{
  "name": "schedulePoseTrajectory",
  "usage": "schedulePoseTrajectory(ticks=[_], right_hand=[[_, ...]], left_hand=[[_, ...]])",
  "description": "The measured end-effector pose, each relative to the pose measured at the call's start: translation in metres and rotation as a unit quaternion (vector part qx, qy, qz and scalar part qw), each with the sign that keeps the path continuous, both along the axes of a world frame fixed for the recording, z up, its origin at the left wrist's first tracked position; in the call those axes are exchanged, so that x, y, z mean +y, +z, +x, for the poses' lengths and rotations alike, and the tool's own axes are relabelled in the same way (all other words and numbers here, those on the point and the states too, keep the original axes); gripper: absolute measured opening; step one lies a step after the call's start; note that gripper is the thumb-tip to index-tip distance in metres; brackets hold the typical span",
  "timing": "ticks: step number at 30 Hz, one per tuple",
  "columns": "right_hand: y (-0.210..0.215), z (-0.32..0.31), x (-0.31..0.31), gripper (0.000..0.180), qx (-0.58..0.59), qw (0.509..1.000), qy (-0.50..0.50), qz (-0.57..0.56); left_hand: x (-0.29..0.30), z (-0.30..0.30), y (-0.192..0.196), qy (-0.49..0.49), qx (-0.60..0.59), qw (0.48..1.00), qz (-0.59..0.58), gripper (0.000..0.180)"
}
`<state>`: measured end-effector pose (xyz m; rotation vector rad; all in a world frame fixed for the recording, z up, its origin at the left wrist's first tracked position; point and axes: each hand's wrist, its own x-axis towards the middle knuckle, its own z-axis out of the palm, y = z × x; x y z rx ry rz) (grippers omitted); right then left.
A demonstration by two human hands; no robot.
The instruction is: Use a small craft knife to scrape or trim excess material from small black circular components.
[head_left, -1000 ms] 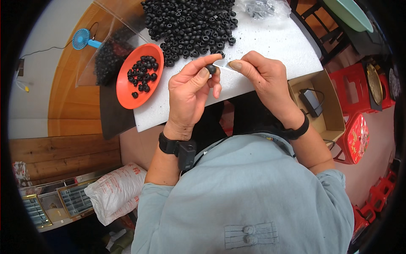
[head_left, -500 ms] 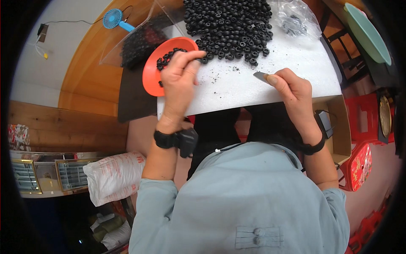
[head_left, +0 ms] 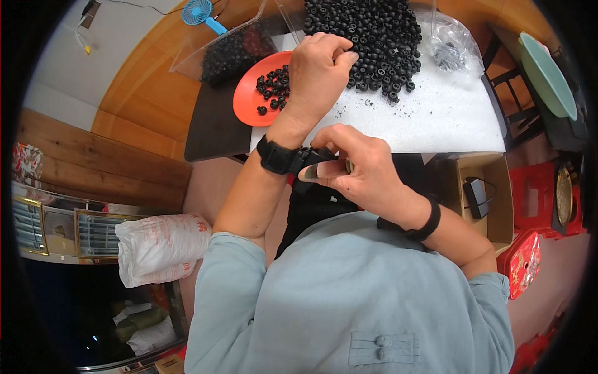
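Note:
My left hand (head_left: 319, 78) is over the near left edge of a pile of small black ring-shaped parts (head_left: 380, 37). Its fingers are curled toward the thumb; whether a part is between them is lost against the pile. On that wrist sits a black strap (head_left: 274, 156) with a small dark device, partly hidden. My right hand (head_left: 370, 168) is drawn in beside this device, closed on a short, shiny knife blade (head_left: 330, 169). Its bent forefinger is at the device, seemingly touching it. An orange-red oval bowl (head_left: 246, 103) left of my left hand holds several black parts (head_left: 274, 87).
Dark crumbs dot the white foam board (head_left: 442, 124). A clear bin (head_left: 237, 56) of black parts and a blue fan (head_left: 198, 12) stand far left. At the far right lies a clear plastic bag (head_left: 451, 47); nearer is a cardboard box (head_left: 498, 218) with a dark device inside.
My right hand has come left and toward me with the blade, up to my left wrist. My left hand has moved right, from over the bowl to the pile. The view has shifted slightly.

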<state>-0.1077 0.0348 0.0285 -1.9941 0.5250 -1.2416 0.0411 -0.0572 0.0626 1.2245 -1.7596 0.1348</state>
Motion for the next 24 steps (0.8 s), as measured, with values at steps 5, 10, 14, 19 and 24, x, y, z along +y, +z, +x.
schedulePoseTrajectory(ticks=[5, 10, 14, 19, 24], right_hand=[[0.009, 0.000, 0.007, 0.026, -0.018, 0.967, 0.076, 0.243], [0.004, -0.001, -0.004, 0.025, -0.150, 0.946, 0.032, 0.287], [0.011, -0.018, -0.014, 0.019, -0.177, 0.894, 0.057, 0.408], [-0.002, -0.019, -0.008, 0.026, -0.092, 0.928, 0.067, 0.354], [-0.001, -0.018, 0.010, 0.037, -0.054, 0.945, 0.108, 0.304]], left_hand=[[-0.010, -0.015, 0.004, 0.002, 0.046, 0.999, -0.028, 0.014], [-0.015, -0.017, -0.002, 0.054, 0.053, 0.993, -0.088, 0.012], [-0.005, -0.017, -0.014, 0.112, -0.100, 0.968, -0.203, 0.013], [0.013, -0.028, -0.001, -0.116, 0.445, 0.880, 0.117, 0.012], [0.004, 0.009, -0.010, -0.347, 0.670, 0.607, 0.251, 0.027]])
